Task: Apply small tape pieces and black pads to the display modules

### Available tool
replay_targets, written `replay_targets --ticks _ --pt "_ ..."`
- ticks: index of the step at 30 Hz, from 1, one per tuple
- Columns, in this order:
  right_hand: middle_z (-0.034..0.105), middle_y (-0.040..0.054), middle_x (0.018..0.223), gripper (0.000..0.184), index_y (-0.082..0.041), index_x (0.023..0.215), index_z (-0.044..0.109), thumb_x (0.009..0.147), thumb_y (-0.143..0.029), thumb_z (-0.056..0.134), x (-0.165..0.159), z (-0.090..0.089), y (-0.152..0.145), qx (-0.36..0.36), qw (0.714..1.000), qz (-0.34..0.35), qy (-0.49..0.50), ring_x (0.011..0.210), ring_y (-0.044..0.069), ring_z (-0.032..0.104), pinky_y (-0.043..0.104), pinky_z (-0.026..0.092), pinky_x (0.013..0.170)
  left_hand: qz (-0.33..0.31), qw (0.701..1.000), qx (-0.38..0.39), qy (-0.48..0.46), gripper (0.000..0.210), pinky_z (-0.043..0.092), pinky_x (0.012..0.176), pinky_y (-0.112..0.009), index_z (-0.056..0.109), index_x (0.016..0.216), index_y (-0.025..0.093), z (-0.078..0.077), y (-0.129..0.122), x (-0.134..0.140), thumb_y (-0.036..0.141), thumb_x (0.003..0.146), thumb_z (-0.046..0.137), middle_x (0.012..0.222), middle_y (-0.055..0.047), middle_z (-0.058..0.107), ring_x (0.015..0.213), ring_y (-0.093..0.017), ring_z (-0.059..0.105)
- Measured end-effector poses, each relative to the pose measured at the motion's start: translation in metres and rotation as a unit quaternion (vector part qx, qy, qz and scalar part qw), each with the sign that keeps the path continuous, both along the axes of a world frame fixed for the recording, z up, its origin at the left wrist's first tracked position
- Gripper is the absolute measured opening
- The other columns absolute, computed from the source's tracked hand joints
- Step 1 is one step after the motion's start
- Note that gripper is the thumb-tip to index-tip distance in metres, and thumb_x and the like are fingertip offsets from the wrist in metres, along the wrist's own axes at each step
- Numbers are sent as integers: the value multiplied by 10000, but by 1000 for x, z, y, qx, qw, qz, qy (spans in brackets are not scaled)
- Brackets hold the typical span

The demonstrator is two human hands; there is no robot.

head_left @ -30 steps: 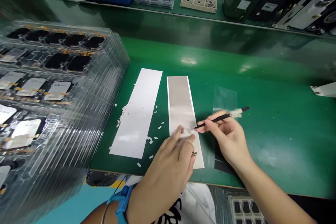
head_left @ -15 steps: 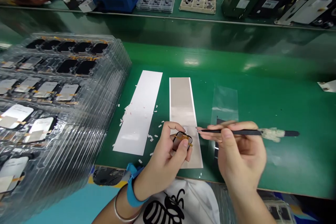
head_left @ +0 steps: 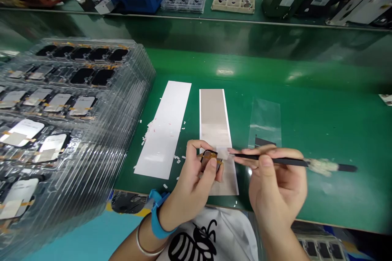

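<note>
Tweezers (head_left: 290,161) are in the right hand (head_left: 277,191), thumb and fingers closed around the shaft, skinny tip pointing left. Left hand (head_left: 190,185) is curled up too, pinching a small screen (head_left: 207,163) with the thumb on its face and fingers wrapped behind. So the screen's sitting over the lower part of a beige strip (head_left: 212,108), tweezer tip just off to its right. There's a pale bit of film (head_left: 222,152) between the tip and the screen; can't tell if the tip is actually gripping it. Left of the strip on the green surface (head_left: 330,130) is a white sheet (head_left: 167,130) with tiny scraps (head_left: 177,158) around it, then a big stack of clear trays (head_left: 131,85). Clear bag (head_left: 266,116) lies right of the strip, partly behind the right hand.
</note>
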State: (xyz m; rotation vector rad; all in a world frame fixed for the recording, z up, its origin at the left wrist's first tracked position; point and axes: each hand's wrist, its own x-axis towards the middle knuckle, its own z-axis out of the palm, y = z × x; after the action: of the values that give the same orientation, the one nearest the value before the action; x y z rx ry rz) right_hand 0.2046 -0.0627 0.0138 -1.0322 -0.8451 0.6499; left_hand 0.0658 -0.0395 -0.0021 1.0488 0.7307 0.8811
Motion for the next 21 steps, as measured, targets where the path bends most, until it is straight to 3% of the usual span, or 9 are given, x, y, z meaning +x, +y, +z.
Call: replay_targets --ticks 3,7,11,15,17,19,21 --pt "672 51 908 199 -198 1025 642 922 -47 560 19 3 -5 62 973 -40 -219 868 197 690 319 601 658 10 999 -23 -20 81 338 516 -171 368 1089 253 3 0 0 332 1076 380 717 54 569 516 -55 358" --pt "690 111 1012 300 -113 1113 675 905 11 499 46 8 -10 122 839 77 -525 874 193 662 315 544 674 -16 999 -25 -18 121 349 482 -156 391 1062 237 5 1 0 358 1071 390 720 37 607 494 -46 422" --pt "695 120 936 282 -91 1053 706 951 -67 444 55 15 -4 179 725 134 -652 745 180 589 322 491 614 -35 999 -11 -7 147 335 431 -145 445 1093 228 7 3 2 369 1053 442 673 55 556 449 -39 447" --pt "710 77 891 314 -172 958 742 930 -115 435 57 17 4 225 647 114 -720 672 164 539 308 453 552 -39 999 -5 14 158 296 408 -155 484 1108 229 10 5 3 369 1055 433 640 65 504 434 -42 382" --pt "719 58 890 296 -205 932 744 909 -132 458 57 13 6 244 624 107 -734 672 164 547 305 451 536 -34 999 5 28 152 280 417 -168 493 1098 230 10 6 3 359 1060 422 633 70 474 445 -48 342" --pt "724 51 878 235 -208 910 731 887 -140 507 54 10 6 257 626 109 -728 664 166 555 304 442 509 -31 998 30 50 154 284 444 -185 505 1096 225 11 6 3 350 1060 423 629 67 448 481 -63 351" --pt "716 48 846 147 -192 911 699 862 -125 577 49 9 6 237 672 113 -693 640 157 553 298 428 491 -20 994 64 83 162 289 475 -203 519 1105 220 10 6 3 346 1058 429 635 59 434 527 -81 379"
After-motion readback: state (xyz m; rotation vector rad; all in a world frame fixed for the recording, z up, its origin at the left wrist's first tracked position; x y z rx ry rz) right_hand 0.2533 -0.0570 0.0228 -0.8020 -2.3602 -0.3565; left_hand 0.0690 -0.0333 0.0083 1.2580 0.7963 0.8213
